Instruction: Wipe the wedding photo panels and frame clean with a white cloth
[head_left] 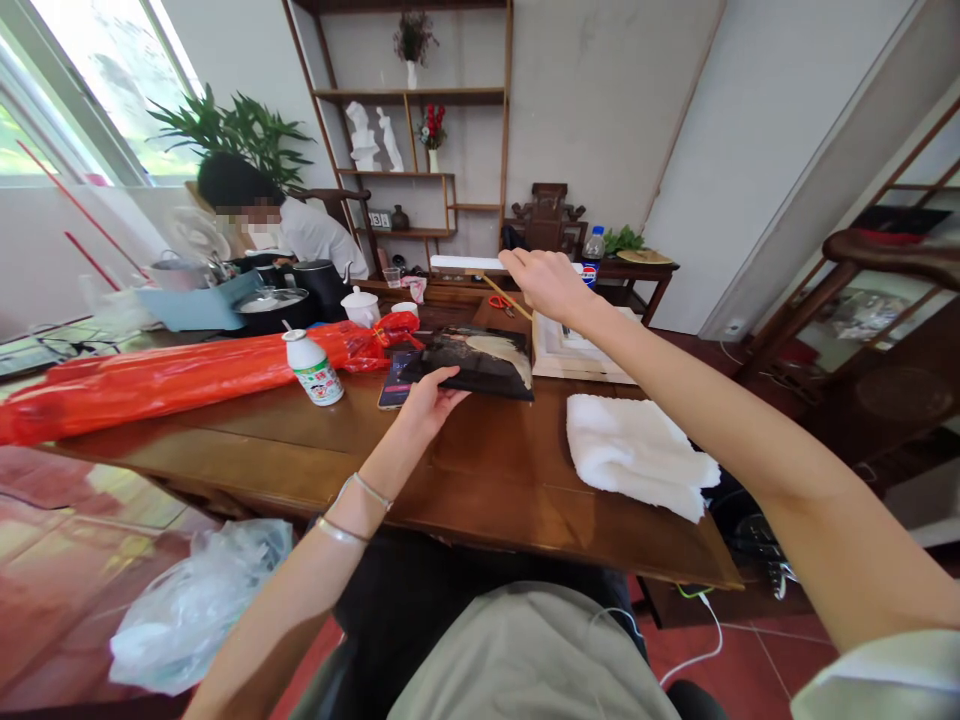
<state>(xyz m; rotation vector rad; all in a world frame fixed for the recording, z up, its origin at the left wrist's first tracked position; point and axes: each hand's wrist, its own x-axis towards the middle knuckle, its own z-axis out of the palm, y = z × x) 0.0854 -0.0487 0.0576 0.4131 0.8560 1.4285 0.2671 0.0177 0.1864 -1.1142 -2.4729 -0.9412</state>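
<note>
My left hand (426, 402) rests on the near left corner of a dark, picture-like panel (480, 362) lying flat on the wooden table (480, 470), thumb on top and fingers gripping its edge. My right hand (546, 283) is raised above the panel's far side, fingers closed on a thin, light wooden stick (508, 298) that slants down to the right. A phone (391, 384) lies partly under the panel's left edge.
A folded white towel (634, 452) lies at the right. A long orange plastic bag (165, 378) and a small white bottle (315, 366) are at the left. A white frame (577, 352) sits behind the panel. Another person (300, 228) sits across, beside pots.
</note>
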